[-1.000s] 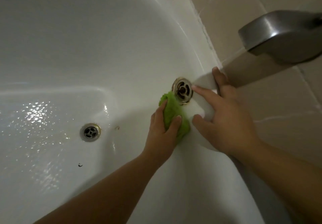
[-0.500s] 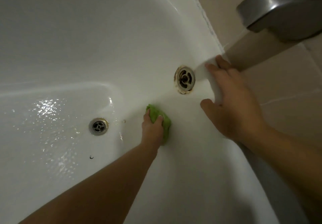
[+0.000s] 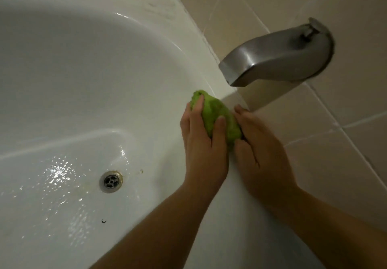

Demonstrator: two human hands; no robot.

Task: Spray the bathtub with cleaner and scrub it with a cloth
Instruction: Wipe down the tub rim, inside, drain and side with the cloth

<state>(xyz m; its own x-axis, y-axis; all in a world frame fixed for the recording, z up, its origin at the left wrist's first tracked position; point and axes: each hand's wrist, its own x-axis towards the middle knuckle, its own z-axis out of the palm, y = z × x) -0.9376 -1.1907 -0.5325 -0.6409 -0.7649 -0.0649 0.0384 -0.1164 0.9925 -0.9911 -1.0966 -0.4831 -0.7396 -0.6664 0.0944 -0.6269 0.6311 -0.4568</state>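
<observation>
The white bathtub (image 3: pixel 83 69) fills the left of the head view, its floor wet and glinting. A bunched green cloth (image 3: pixel 217 113) is pressed against the tub's end wall just below the rim. My left hand (image 3: pixel 204 143) grips the cloth from the left with fingers wrapped over it. My right hand (image 3: pixel 261 149) lies flat on the tub wall and rim beside the cloth, fingers together and touching its right edge. The overflow fitting is hidden behind the cloth and hands. No spray bottle is in view.
A grey metal spout (image 3: pixel 278 57) juts from the beige tiled wall (image 3: pixel 345 122) right above the hands. The floor drain (image 3: pixel 111 181) sits at lower left, with a small dark speck (image 3: pixel 103 221) nearer me.
My left hand carried the cloth down the tub wall, then back up over the overflow fitting, now next to my right hand. The view tilted up, showing more of the spout and wall.
</observation>
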